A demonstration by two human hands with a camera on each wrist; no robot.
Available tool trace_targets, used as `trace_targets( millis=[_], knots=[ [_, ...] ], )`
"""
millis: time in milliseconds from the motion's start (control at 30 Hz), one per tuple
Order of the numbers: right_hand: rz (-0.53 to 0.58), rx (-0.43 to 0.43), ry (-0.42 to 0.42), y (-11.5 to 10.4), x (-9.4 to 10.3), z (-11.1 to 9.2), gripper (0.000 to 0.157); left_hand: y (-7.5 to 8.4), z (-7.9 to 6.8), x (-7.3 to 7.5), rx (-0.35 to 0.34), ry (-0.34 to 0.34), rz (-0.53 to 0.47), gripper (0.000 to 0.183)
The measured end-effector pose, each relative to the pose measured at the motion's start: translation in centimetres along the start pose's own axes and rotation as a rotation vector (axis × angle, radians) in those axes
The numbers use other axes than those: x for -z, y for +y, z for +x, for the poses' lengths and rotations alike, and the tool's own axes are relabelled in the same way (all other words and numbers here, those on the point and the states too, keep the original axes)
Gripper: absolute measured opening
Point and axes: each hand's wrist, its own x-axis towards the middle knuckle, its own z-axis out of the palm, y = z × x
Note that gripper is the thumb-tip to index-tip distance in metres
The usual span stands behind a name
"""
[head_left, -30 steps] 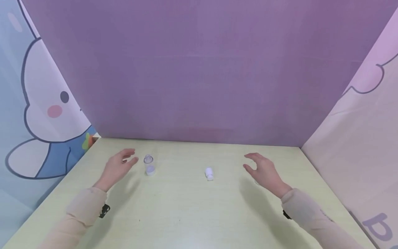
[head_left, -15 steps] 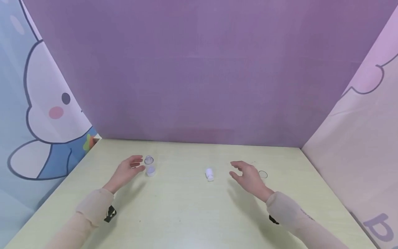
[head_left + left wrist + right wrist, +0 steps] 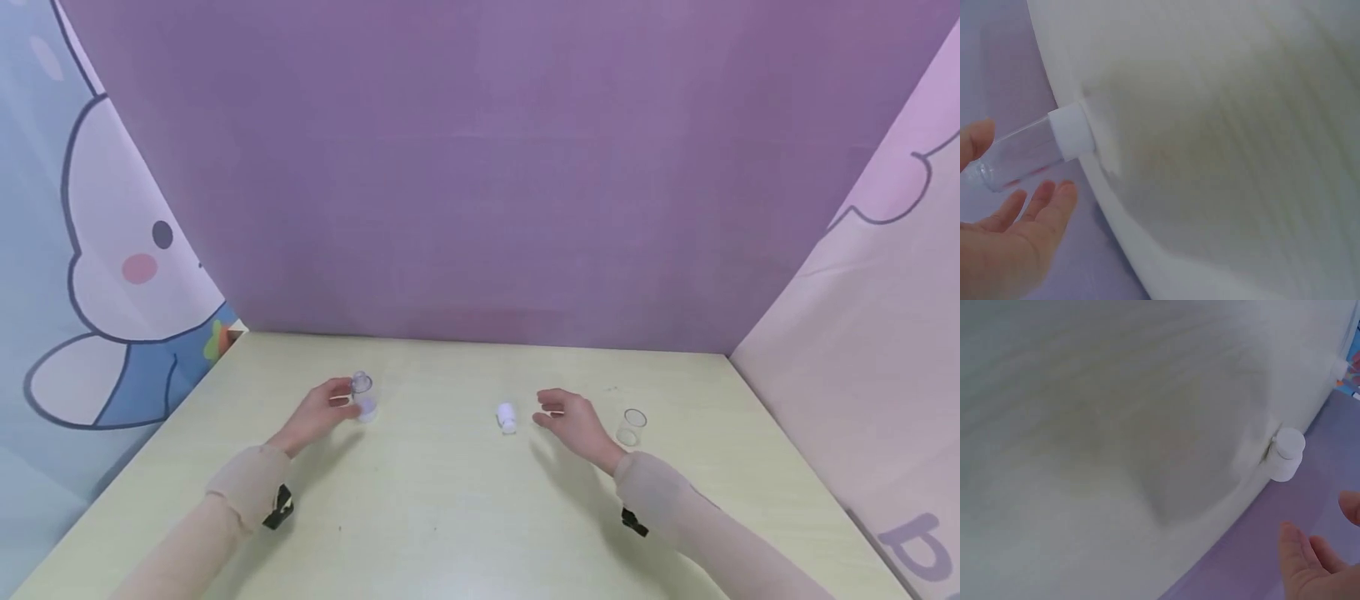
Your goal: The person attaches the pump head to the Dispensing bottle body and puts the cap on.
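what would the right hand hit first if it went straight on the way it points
Most likely the small white bottle: the right hand points toward it with a gap between. Depth is unclear, so the fingers might pass slightly above or beside it.

A purple backdrop (image 3: 510, 167) rises at twelve o'clock behind a pale yellow-green wood-grain tabletop (image 3: 450, 483), whose surface catches a soft sheen at six. At nine, a blue hanging (image 3: 30, 300) bears a white cartoon animal (image 3: 112, 308); at three, a pink-and-cream hanging (image 3: 862, 358) carries a purple printed letter (image 3: 930, 562) toward four.
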Motion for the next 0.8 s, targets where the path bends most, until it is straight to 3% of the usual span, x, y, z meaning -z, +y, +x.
trace_targets(
  millis=[200, 433, 800],
  knots=[
    [0.029, -0.071, -0.06, 0.1, -0.9, 0.3, 0.041, -0.7, 0.5, -0.2, 0.021, -0.033, -0.051, 0.063],
    [0.06, -0.128, -0.108, 0.3, -2.2, 0.4, 0.047, -0.7, 1.0, -0.7, 0.072, -0.075, -0.038, 0.067],
    [0.095, -0.18, -0.114, 0.5, -4.1, 1.0, 0.061, -0.8, 1.6, -1.3, 0.117, -0.077, -0.056, 0.066]
  ],
)
